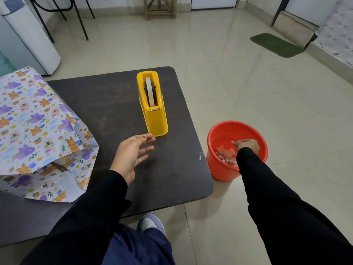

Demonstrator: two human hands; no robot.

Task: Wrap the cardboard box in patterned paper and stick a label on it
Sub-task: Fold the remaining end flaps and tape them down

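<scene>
Dark table [107, 104] on tiled floor [248, 92] (green mat [276, 44] beyond), left hand [131, 153] splayed open, right hand [247, 146], grip unclear

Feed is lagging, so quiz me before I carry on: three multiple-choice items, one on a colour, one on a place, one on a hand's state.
1. The tape dispenser is: A blue, B yellow, C green.
2. The right hand is: A on a chair, B in a pocket, C over the red bucket.
3. The left hand is: A open, B fisted, C holding scissors.
Answers: 1 B, its body is yellow; 2 C, it hangs above the bucket's mouth; 3 A, its fingers are spread, holding nothing.
</scene>
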